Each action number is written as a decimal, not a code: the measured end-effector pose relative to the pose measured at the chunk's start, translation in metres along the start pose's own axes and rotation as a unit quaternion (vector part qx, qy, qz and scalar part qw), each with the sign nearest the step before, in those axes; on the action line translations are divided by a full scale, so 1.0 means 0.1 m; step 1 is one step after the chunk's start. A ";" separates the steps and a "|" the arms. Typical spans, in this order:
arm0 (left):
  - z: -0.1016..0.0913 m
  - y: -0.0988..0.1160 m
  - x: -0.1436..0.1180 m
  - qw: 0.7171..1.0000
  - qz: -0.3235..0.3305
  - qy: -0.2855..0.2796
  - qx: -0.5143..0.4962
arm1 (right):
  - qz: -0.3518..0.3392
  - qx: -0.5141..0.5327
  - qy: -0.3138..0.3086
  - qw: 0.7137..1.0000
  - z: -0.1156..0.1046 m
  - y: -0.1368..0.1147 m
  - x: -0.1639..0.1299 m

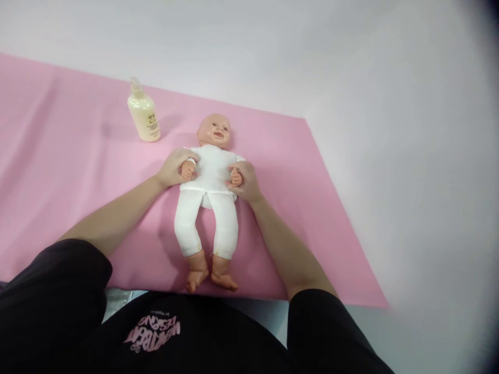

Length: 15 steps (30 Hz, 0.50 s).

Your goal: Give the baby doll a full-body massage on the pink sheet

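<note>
- Fingers, left hand point(174, 167): curled around the doll's near wrist, closed on it, with the doll's small fist showing just inside the grip. The person's forearm runs down and left to a black sleeve.
- Pump bottle point(143, 114): cream-coloured, upright, standing on the pink sheet up and left of the doll's head, near the left hand but apart from it.
- Pink sheet point(58, 171): spread flat over a white surface point(390, 104) and lying under everything listed here.
- Doll point(210, 192): a baby doll in white top and leggings, flat on its back at the middle of the sheet, head away from the person, bare feet close to the near edge. Both its arms are bent at its sides.
- Fingers, right hand point(245, 180): closed on the doll's other wrist at the waist, thumb over the top, pinching the little hand between thumb and fingers.
- Position: the doll's trunk lies between the two hands, each hand touching one arm only; trunk and legs are unheld.
- Risk, as I judge it: pulling on the wrists alone could drag the doll down the sheet or wrinkle the sheet; a wide sweep of the left arm could tip the bottle, since it stands close by.
</note>
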State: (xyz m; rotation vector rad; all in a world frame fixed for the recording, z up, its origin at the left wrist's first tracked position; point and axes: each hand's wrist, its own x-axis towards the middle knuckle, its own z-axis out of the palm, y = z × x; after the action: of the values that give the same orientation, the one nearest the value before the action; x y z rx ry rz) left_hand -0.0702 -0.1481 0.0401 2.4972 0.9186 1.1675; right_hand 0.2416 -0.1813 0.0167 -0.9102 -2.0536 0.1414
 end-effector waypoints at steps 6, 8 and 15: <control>0.00 0.00 -0.01 1.000 0.002 -0.012 0.006 | -0.007 0.025 -0.003 1.000 0.01 0.02 -0.03; 0.02 -0.03 -0.03 1.000 -0.008 -0.005 0.006 | 0.006 0.043 0.013 0.999 0.05 0.08 -0.06; 0.17 -0.25 -0.05 0.993 -0.082 0.075 -0.043 | 0.105 0.048 0.094 0.989 0.19 0.23 -0.05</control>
State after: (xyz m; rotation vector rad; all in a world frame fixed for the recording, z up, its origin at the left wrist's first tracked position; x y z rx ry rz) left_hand -0.0711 -0.1313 0.0148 2.2437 1.0667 1.3242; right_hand 0.2416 -0.1639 -0.0081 -1.0377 -1.7611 0.2559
